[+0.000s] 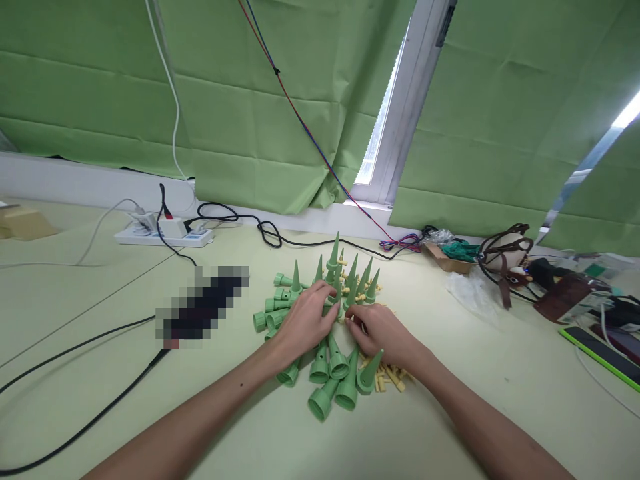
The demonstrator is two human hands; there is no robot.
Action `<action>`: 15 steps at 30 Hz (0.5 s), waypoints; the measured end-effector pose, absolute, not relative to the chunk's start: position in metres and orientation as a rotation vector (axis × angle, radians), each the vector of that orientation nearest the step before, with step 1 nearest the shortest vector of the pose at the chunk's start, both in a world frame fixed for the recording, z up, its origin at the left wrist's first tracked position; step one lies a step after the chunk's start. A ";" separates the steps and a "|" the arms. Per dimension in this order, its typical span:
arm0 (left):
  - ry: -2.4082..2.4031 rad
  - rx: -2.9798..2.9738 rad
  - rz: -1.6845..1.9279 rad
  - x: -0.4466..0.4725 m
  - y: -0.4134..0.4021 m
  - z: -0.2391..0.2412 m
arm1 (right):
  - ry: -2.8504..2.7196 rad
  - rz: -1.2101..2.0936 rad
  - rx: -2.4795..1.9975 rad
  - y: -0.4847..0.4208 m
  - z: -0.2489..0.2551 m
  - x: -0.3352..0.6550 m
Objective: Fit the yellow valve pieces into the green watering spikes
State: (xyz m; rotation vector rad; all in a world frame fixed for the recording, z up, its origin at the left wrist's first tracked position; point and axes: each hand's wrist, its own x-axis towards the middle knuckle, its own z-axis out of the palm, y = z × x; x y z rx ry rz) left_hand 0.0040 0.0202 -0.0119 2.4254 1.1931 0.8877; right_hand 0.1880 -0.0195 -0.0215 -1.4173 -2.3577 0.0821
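Note:
My left hand is closed around a green plastic cone spike, its pointed end showing by the fingers. Close beside it, the fingers of my right hand are pinched together; whatever lies between them is too small and hidden to name. Hollow green cone spikes with wide ribbed open ends lie on their sides in front of and left of the hands. Several more spikes stand point up behind the fingers. Small yellow plastic pegs are heaped under my right wrist, and others lie among the standing spikes.
A pale table carries everything. At left lie a pixelated dark object with a cable and a white power strip. On the right are a cardboard box, a clear plastic bag, a pouch and a green-edged phone.

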 end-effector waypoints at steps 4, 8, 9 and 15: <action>1.203 2.415 0.883 0.004 0.019 -0.012 | -2.311 0.071 -1.410 -0.019 -0.022 0.187; 1.219 2.396 0.926 0.004 0.015 -0.009 | -2.220 0.096 -1.383 -0.018 -0.021 0.187; 1.220 2.384 0.963 0.004 0.015 -0.008 | -2.186 0.106 -1.379 -0.018 -0.021 0.187; 1.111 2.326 1.233 0.005 0.011 0.000 | -1.984 0.146 -1.285 -0.019 -0.017 0.185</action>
